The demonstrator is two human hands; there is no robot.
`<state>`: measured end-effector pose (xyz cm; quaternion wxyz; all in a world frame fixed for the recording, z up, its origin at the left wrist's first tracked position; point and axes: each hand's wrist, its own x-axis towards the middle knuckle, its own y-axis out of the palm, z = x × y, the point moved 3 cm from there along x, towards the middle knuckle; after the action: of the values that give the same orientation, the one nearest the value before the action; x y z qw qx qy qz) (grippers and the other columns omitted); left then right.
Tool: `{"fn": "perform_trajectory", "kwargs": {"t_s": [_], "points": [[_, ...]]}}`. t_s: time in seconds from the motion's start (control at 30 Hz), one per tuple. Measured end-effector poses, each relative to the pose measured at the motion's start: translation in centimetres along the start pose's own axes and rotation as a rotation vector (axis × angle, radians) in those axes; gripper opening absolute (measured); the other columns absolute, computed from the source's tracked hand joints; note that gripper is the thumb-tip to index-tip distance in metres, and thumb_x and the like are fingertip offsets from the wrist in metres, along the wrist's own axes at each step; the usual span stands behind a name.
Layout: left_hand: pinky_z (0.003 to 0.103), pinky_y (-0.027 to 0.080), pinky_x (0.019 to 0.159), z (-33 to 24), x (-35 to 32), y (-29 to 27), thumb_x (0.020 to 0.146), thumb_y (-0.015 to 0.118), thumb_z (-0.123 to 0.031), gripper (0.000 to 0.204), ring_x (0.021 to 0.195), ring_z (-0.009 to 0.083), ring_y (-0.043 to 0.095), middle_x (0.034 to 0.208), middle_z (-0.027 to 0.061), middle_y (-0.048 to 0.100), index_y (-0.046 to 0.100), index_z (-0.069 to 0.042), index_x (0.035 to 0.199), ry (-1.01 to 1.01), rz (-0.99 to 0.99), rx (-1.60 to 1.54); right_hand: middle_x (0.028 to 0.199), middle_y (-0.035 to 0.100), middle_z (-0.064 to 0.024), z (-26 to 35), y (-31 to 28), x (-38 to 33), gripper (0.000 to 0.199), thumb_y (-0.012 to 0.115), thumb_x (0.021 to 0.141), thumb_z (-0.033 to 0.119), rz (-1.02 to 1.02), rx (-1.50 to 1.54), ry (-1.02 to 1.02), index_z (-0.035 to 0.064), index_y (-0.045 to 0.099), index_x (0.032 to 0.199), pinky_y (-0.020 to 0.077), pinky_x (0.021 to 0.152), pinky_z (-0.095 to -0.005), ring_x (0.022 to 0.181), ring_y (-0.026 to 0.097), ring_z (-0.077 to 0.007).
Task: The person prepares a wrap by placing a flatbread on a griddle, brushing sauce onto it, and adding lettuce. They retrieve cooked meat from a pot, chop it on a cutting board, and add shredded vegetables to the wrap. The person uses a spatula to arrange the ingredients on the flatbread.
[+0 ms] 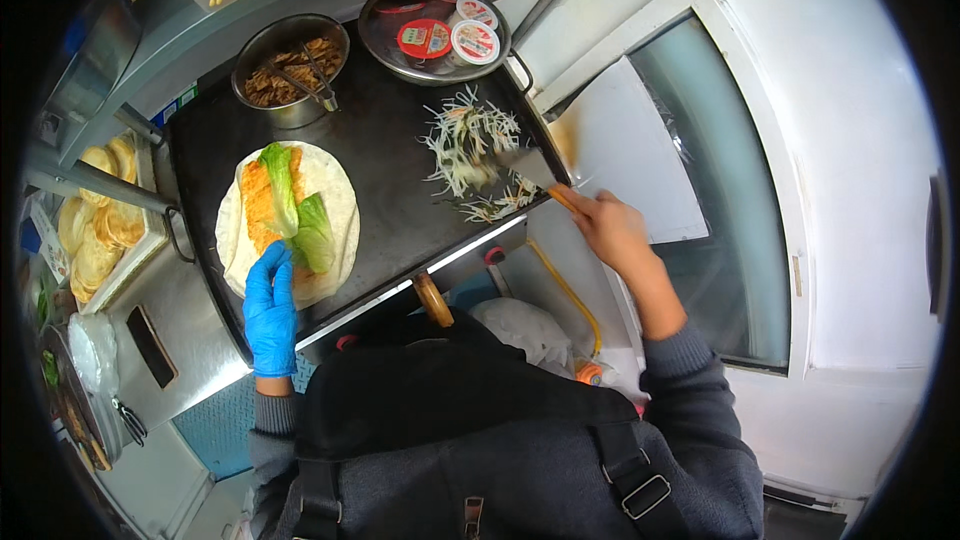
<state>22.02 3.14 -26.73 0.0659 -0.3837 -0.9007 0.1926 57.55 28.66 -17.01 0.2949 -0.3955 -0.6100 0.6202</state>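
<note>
A round flatbread point(340, 190) lies on the left side of a black griddle. An orange sauced filling point(258, 198) and green lettuce leaves point(314, 230) rest on top of it. My left hand point(268, 315), in a blue glove, touches the near end of the filling with its fingers drawn together; what they pinch, if anything, is hidden. My bare right hand point(610, 230) grips the wooden handle of a metal spatula point(528, 166). Its blade, slightly blurred, meets the shredded white vegetables point(470, 135) spread over the griddle's right side.
At the back of the griddle point(390, 130) stand a steel bowl point(290, 115) of brown food with tongs and a round metal tray point(385, 60) holding lidded tubs. Stacked flatbreads point(95, 240) fill a tray at left. A white wall and window point(720, 270) border the right.
</note>
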Motion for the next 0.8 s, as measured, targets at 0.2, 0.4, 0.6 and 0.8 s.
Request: {"fn": "perform_trajectory", "kwargs": {"t_s": [0.2,0.4,0.6,0.8], "points": [[0.029,0.041,0.1,1.1,-0.6,-0.2,0.095,0.055,-0.011,0.028,0.111,0.0159,0.056,0.118,0.0094,0.062,0.058,-0.002,0.121,-0.011,-0.016,-0.022,0.077,0.057,-0.0123,1.0,-0.4,0.2,0.04,0.064,0.083,0.017,-0.103,0.127,-0.102,0.0271,0.062,0.122,0.0498,0.062,-0.0422,0.069,0.061,-0.0324],[0.028,0.04,0.1,0.7,-0.6,0.7,0.094,0.056,-0.01,0.026,0.111,0.0155,0.055,0.118,0.0087,0.062,0.059,-0.002,0.119,0.003,0.002,-0.019,0.078,0.057,-0.0131,1.4,4.1,5.9,0.04,0.063,0.085,0.018,-0.251,0.229,-0.019,0.0261,0.061,0.124,0.0493,0.063,-0.0429,0.068,0.06,-0.0331],[0.028,0.042,0.098,1.1,-0.9,0.4,0.094,0.056,-0.01,0.027,0.107,0.0152,0.057,0.115,0.009,0.063,0.058,-0.002,0.12,-0.022,-0.021,-0.038,0.078,0.058,-0.0142,-1.1,4.6,1.0,0.042,0.062,0.086,0.018,-0.122,0.274,-0.018,0.0272,0.059,0.126,0.0492,0.063,-0.0437,0.071,0.061,-0.0336],[0.028,0.042,0.098,1.2,-0.9,0.6,0.094,0.057,-0.009,0.027,0.108,0.0152,0.057,0.116,0.0086,0.063,0.058,-0.002,0.12,-0.008,0.003,0.001,0.08,0.059,-0.0149,-1.9,5.1,4.3,0.042,0.061,0.086,0.021,-0.276,0.244,0.072,0.0294,0.058,0.127,0.0499,0.062,-0.0443,0.073,0.063,-0.0339]]}}
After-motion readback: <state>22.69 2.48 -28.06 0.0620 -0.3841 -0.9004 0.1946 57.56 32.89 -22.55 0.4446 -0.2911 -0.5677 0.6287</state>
